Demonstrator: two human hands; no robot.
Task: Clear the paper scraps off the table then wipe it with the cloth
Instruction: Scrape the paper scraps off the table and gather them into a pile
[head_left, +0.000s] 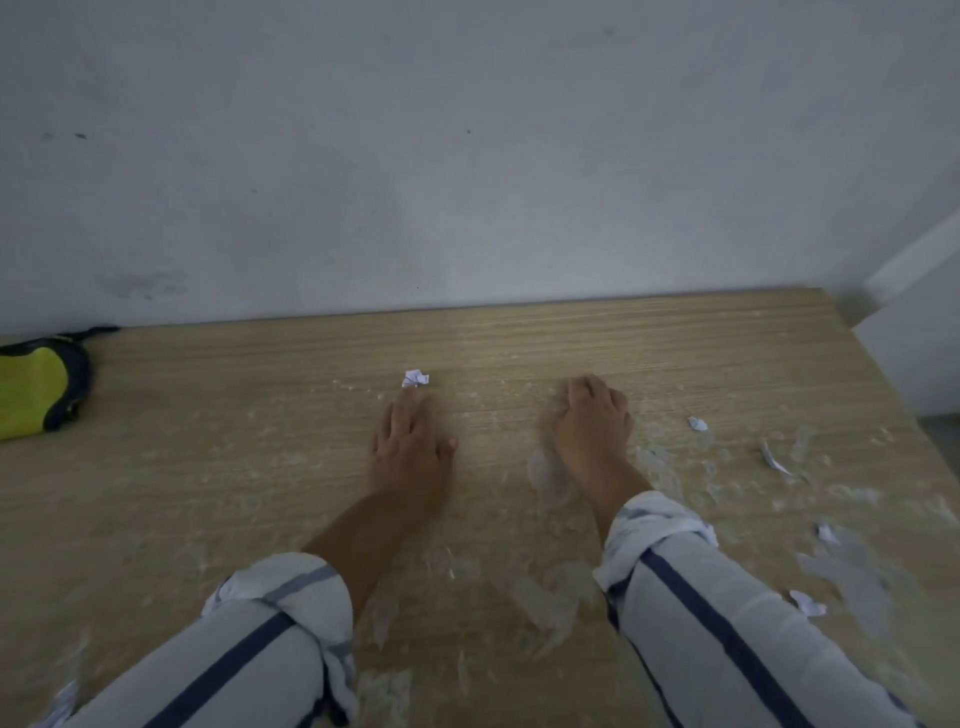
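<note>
A small crumpled white paper scrap lies on the wooden table, just beyond the fingertips of my left hand, which is stretched flat with fingers extended toward it. My right hand rests on the table to the right with its fingers curled; whether it holds anything cannot be seen. More white scraps lie to the right: one near my right hand, a thin one, another, and one beside my right sleeve. No cloth shows.
A yellow-green and dark pouch sits at the table's far left against the wall. The grey wall runs along the back edge. The table's right edge drops off. Whitish smears cover the tabletop.
</note>
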